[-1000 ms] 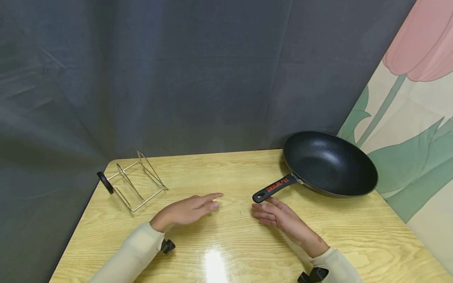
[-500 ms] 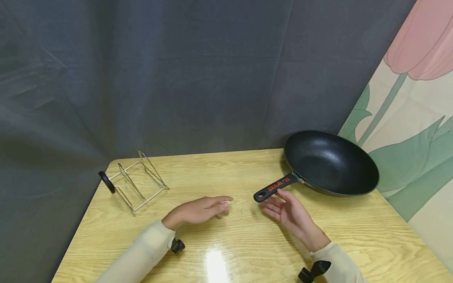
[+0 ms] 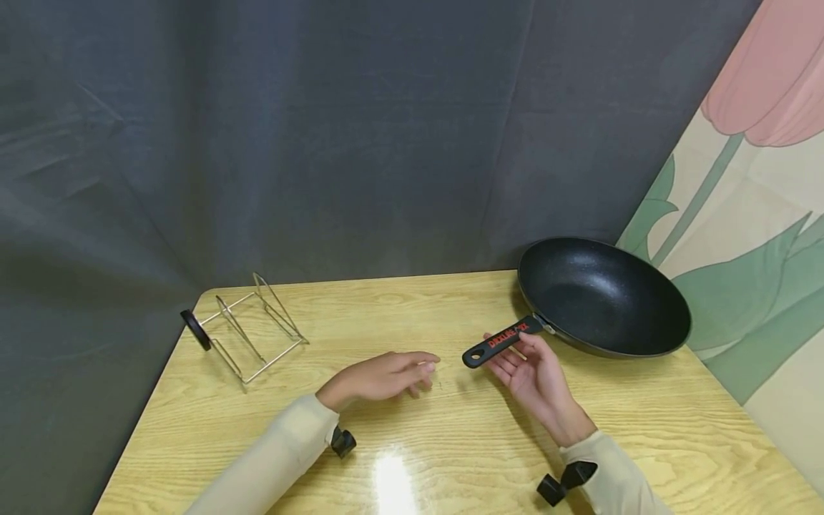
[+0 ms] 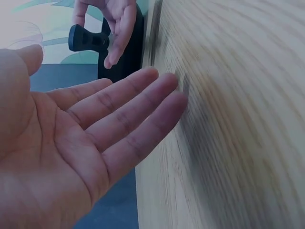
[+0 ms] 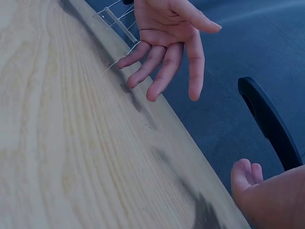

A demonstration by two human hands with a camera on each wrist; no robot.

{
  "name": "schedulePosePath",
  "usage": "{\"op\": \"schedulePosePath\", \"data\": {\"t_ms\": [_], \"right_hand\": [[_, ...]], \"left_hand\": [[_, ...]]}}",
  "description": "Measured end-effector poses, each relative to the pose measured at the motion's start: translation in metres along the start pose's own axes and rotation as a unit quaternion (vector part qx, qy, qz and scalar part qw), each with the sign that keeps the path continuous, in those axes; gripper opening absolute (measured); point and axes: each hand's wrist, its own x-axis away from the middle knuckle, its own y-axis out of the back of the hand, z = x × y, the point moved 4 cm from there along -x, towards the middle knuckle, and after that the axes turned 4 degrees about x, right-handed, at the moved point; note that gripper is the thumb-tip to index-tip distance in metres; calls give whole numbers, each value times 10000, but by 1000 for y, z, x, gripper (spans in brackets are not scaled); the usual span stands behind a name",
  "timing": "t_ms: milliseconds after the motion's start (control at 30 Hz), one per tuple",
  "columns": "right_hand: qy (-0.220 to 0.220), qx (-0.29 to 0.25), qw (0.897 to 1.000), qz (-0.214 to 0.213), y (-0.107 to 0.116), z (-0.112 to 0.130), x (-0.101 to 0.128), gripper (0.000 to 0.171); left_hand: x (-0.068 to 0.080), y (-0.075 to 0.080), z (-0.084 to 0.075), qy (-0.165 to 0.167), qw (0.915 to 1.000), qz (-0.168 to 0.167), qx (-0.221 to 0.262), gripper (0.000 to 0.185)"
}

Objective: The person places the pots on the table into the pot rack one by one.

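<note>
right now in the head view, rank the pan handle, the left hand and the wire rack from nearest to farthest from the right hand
1. Pan handle: at the fingertips of the right hand, just above the palm.
2. Left hand: to its left, over the middle of the table, fingers relaxed.
3. Wire rack: farthest, near the table's far left corner.

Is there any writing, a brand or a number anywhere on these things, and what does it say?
Red lettering on the black pan handle: one short line of capitals, too small and blurred to read, and partly beside the right hand under it.
Frying pan, wire rack, table, tulip wall picture: no text to be seen.
Wrist views: no writing shows.
</note>
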Motion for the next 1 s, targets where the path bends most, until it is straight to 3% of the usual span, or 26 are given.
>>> {"op": "schedulePosePath", "data": {"t_ms": [200,367,567,800,1000], "right_hand": [[68,-319,9988,-361,0,-1,-3,24],[135,-466,9978,-450,1,-1,-6,19],[269,-646,9965,-464,1,3,-14,24],[266,-700,9960,-484,-1,4,-20,37],[241,-726,9954,-580,1,0,-22,38]], "left_hand": [[-9,-3,-3,59,9996,50,254,59],[-17,-5,-4,114,9989,107,439,59],[-35,-9,-10,100,9952,177,961,56],[-58,-16,-19,265,9803,0,1958,49],[-69,-24,-25,438,9719,-152,2307,50]]}}
